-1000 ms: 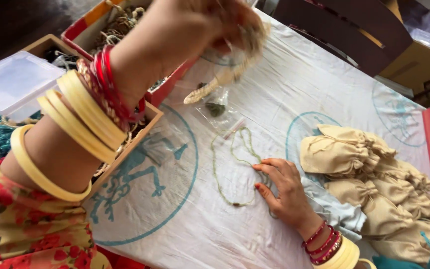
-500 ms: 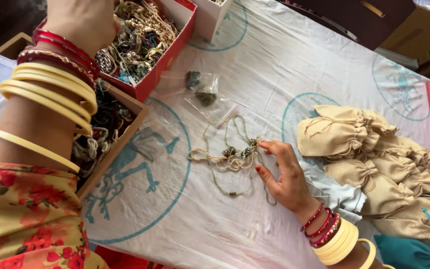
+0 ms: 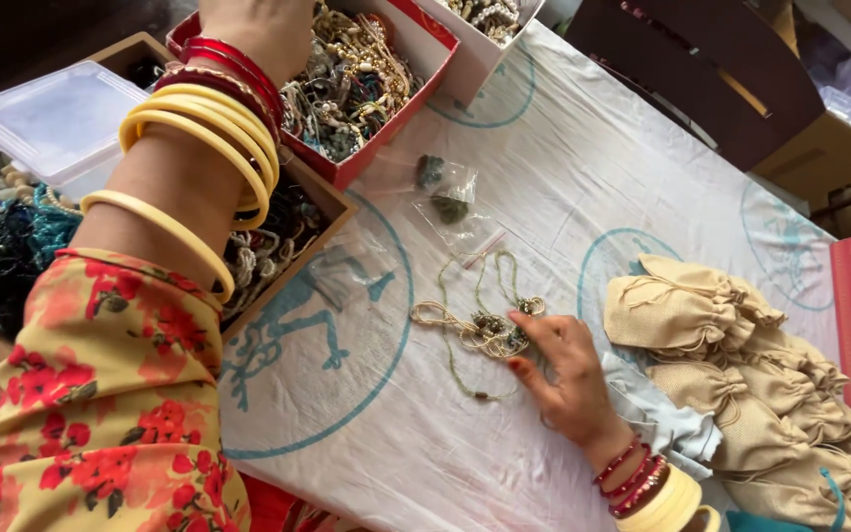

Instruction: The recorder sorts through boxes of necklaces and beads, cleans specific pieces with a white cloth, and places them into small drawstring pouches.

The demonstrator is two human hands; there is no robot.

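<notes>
Head view is showing the right hand point(image 3: 563, 379) lying flat, fingers loose, touching the necklace point(image 3: 480, 330) mid-table, while the left hand point(image 3: 253, 25) is reaching over the red box point(image 3: 371, 158), grip hidden.

We see the necklace point(image 3: 480, 330) lying on the cloth-covered table point(image 3: 563, 187), right hand point(image 3: 563, 379) resting on its right end. Small plastic bags point(image 3: 450, 197) lie just behind it. Pile of drawstring pouches point(image 3: 741, 365) sits to the right. Left hand point(image 3: 258, 25) reaches into the jewellery box point(image 3: 366, 79) behind-left; probably touching the contents, grip out of frame. Lidded plastic case point(image 3: 46, 118) lies farther left.
</notes>
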